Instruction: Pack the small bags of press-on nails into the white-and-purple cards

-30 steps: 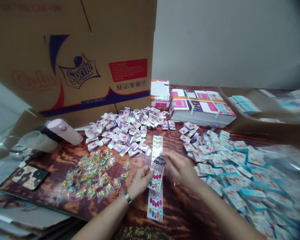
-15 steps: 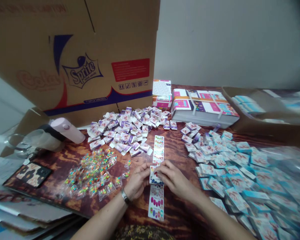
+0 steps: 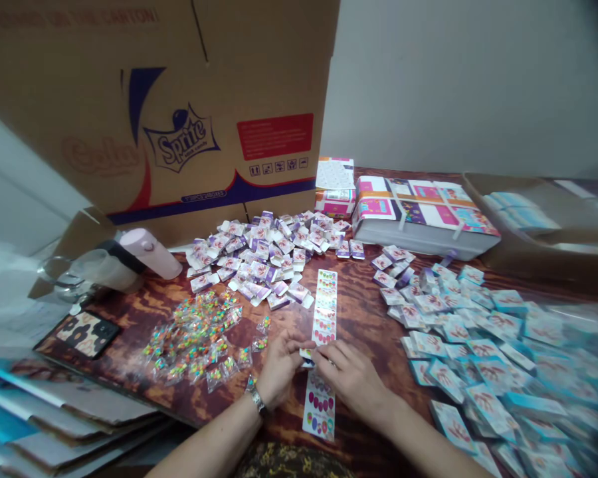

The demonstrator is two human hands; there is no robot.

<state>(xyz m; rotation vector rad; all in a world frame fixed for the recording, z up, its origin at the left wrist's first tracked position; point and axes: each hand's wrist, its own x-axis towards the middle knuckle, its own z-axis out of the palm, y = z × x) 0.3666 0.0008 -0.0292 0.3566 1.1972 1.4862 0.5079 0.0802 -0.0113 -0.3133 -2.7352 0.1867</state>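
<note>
My left hand (image 3: 278, 368), with a metal watch band at its wrist, pinches a small nail-sticker sheet (image 3: 307, 356) at its left edge. The fingers of my right hand (image 3: 353, 380) close on the sheet's right side, and it looks folded over. Under and beyond the hands lies a long strip of nail stickers (image 3: 325, 299) with rows of coloured nail shapes. Its middle is hidden by my hands. Left of my left hand are small clear packets of coloured candies (image 3: 194, 332). Beyond them is a heap of small white-and-purple boxes (image 3: 259, 255).
Many white-and-blue boxes (image 3: 483, 358) spread over the right side. A large carton (image 3: 274, 73) stands at the back left, a wrapped bundle (image 3: 423, 212) at the back. A pink bottle (image 3: 152, 253) and a flower-patterned phone (image 3: 86, 335) are at left. An open carton (image 3: 513, 232) sits back right.
The sticker sheet between my hands was flat and facing up; now it is folded smaller. My hands stay close together over the strip. The whole view has shifted slightly.
</note>
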